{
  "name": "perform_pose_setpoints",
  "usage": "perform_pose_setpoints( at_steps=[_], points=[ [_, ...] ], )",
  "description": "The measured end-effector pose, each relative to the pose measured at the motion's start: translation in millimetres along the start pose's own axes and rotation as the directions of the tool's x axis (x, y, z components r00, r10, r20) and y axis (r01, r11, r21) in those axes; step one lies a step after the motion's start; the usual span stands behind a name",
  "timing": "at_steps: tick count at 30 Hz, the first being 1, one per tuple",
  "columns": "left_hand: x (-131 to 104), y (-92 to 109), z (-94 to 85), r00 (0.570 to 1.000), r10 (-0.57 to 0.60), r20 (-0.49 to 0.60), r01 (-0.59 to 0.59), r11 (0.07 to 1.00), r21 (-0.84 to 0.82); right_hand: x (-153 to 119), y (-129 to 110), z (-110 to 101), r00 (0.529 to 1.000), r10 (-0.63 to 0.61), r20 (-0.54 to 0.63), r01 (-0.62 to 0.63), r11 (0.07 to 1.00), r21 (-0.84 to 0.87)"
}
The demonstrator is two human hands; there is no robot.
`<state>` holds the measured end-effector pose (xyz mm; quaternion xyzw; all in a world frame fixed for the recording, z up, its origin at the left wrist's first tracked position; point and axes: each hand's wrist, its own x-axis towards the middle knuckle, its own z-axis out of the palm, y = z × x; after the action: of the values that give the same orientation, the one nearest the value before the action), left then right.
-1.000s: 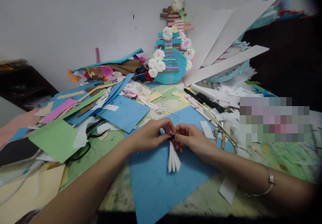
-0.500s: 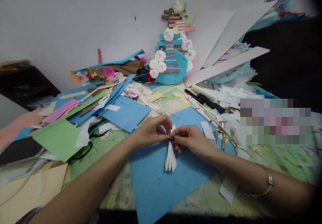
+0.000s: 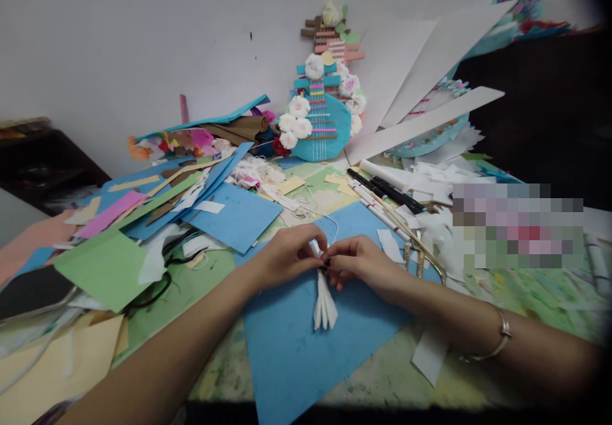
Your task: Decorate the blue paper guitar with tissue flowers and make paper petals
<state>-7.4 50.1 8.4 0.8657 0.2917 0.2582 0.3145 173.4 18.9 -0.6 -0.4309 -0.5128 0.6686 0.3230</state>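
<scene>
Pinching pleated white ppr (image 3: 325,310) at narrow waist w/ left hand (image 3: 289,256) & right hand (image 3: 366,262), above blue sheet (image 3: 306,374); at far right, blk pens (image 3: 396,194).

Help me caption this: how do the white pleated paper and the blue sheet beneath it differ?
The white pleated paper is gathered in folds; the blue sheet lies flat. The blue sheet is far larger than the white pleated paper. The left hand and right hand meet at the white pleated paper's neck, while the blue sheet rests on the table. The hands partly hide both.
</scene>
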Motion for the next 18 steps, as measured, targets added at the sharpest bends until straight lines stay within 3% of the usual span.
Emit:
perform_pose_setpoints(
  at_steps=[5, 8, 14, 18],
  points=[
    [-1, -3, -0.2, 0.998, 0.056, -0.008, -0.054, 0.986, 0.158, 0, 1, 2, 0.999, -0.043, -0.022, 0.043, 0.999, -0.019],
    [-1, -3, -1.1, 1.0, 0.02, 0.004, -0.02, 0.989, 0.149, 0, 4, 3, 0.997, -0.065, -0.038, 0.064, 0.998, -0.012],
    [2, -4, 2.0, 0.984, -0.175, 0.029, 0.177, 0.976, -0.124, 0, 10, 6, 0.977, -0.179, -0.112, 0.168, 0.98, -0.103],
    [5, -5, 7.4, 0.927, -0.354, 0.123, 0.374, 0.849, -0.373, 0, 14, 6, 0.966, -0.222, -0.134, 0.204, 0.97, -0.135]
  ],
)
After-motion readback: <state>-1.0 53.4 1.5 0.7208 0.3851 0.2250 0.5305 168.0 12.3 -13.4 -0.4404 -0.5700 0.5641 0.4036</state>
